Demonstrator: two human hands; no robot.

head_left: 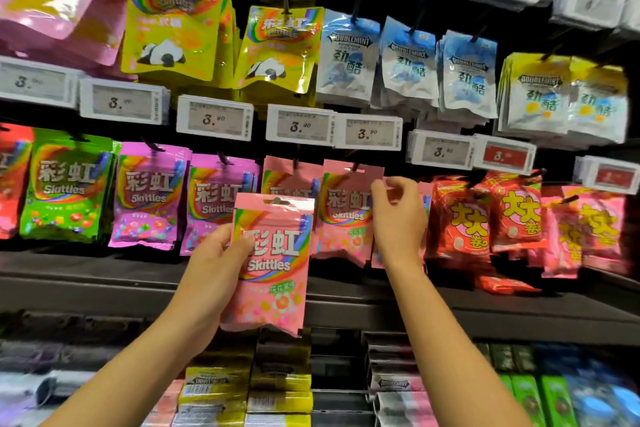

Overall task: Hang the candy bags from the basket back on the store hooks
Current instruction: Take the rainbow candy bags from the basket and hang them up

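Before hooks, left hand (211, 260) grips pink "Skittles" bag (273, 267).

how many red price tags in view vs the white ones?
2 red price tags, both at the right, on the rail above the red candy bags: one beside the white tags, one near the frame's right edge. The rest visible are white; more may lie out of frame.
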